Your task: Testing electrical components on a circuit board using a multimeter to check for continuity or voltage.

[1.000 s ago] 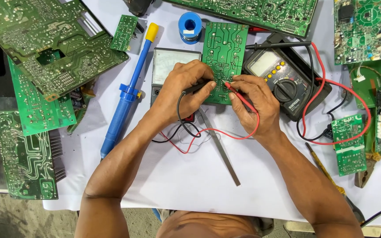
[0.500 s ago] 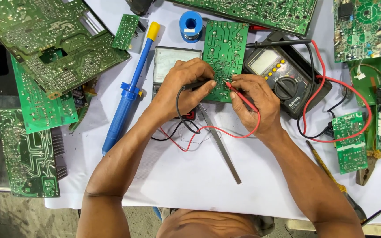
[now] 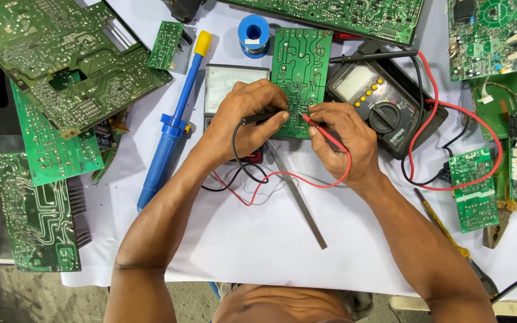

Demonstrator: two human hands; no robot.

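Observation:
A green circuit board point(image 3: 300, 72) lies solder side up at the middle of the white table point(image 3: 258, 251). My left hand point(image 3: 243, 116) grips a black test probe point(image 3: 258, 118) with its tip on the board. My right hand point(image 3: 342, 134) pinches a red test probe point(image 3: 324, 131) whose tip touches the board close by. Red and black leads point(image 3: 252, 179) loop below my hands. A dark digital multimeter point(image 3: 384, 107) sits just right of the board, and an analog meter point(image 3: 231, 81) lies partly under my left hand.
A blue desoldering pump point(image 3: 172, 122) with a yellow tip lies left of my hands. A metal file point(image 3: 297, 194) rests below them. A blue solder spool point(image 3: 254, 34) stands at the top. Several green boards crowd the left edge point(image 3: 61, 66) and right edge point(image 3: 477, 188).
Both hands stay on the board with the probes; the tips shift only slightly. The view has moved a little.

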